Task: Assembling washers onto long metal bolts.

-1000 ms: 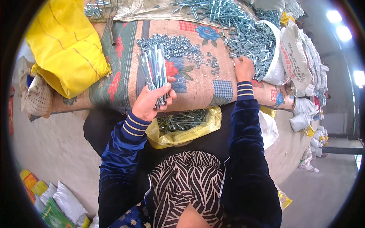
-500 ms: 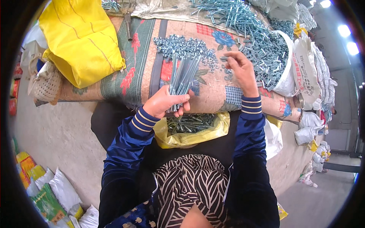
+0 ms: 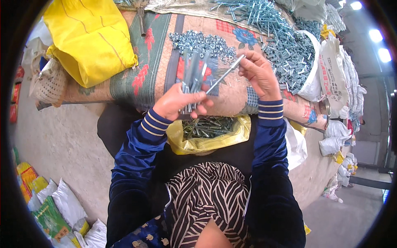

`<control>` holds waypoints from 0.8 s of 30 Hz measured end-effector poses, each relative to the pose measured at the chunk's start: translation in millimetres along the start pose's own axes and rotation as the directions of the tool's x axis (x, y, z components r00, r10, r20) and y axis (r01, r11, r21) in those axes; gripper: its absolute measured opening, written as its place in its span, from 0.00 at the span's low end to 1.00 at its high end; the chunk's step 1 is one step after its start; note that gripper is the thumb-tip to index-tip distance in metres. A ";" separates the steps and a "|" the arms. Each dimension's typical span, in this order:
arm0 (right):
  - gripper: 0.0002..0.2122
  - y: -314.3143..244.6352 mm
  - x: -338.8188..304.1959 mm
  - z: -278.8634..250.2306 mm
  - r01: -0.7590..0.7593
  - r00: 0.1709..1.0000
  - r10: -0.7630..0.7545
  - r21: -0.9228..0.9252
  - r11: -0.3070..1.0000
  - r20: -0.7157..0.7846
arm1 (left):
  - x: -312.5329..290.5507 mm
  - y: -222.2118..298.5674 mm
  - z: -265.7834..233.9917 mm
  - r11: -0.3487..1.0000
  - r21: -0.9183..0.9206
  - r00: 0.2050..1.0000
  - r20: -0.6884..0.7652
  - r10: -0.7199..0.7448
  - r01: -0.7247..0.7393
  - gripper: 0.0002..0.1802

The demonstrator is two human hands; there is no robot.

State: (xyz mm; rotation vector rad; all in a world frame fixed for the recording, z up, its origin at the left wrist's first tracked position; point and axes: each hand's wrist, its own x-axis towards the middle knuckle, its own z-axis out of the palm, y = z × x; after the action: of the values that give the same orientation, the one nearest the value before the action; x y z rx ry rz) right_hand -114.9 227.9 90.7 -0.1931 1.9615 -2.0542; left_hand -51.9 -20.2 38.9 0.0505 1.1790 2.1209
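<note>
My left hand [image 3: 178, 101] is wrapped round a bundle of long, thin metal rods [image 3: 191, 74], which stand up from the fist, blurred by motion. One separate rod [image 3: 221, 80] slants up to the right from beside the left thumb. At its upper end is a thicker short metal sleeve [image 3: 237, 61], pinched by the fingertips of my right hand [image 3: 260, 74]. Just beyond the bundle, a spread of small metal nuts [image 3: 202, 42] lies on the patterned padded cover [image 3: 161, 53]. Below my hands, a yellow bag [image 3: 196, 146] on my lap holds dark metal rods [image 3: 209, 127].
A large heap of short metal sleeves [image 3: 289, 60] fills a white sack [image 3: 312, 80] at the right. Long rods [image 3: 256, 16] are piled at the back. A yellow sack [image 3: 89, 41] covers the far left, beside a woven hat [image 3: 51, 84]. Packed sacks [image 3: 70, 202] stand on the floor.
My right hand has brought the sleeve to the end of a rod that now slants out from the left hand. The bundle has tilted and risen slightly in the picture.
</note>
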 end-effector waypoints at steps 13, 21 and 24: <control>0.11 57.6 -17.1 -66.8 -0.116 0.765 -0.416 -0.741 0.661 -0.492 | 5.0 -10.4 -6.7 0.958 -0.254 0.988 -0.102 0.112 -0.135 0.16; 0.09 83.2 6.6 -85.1 -0.205 0.781 -0.502 -0.912 0.356 -0.372 | 5.0 -9.5 -8.6 0.948 -0.260 0.977 -0.150 0.149 -0.184 0.15; 0.07 72.4 2.0 -93.1 -0.149 0.818 -0.394 -0.815 0.560 -0.420 | 1.6 -7.2 -10.4 0.950 -0.244 0.970 -0.189 0.152 -0.196 0.13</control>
State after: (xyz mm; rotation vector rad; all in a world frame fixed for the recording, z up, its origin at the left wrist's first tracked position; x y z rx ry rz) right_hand -135.8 314.0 12.9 0.1225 3.2877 -1.0861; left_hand -52.7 -24.4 26.8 -0.1527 1.0090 2.4627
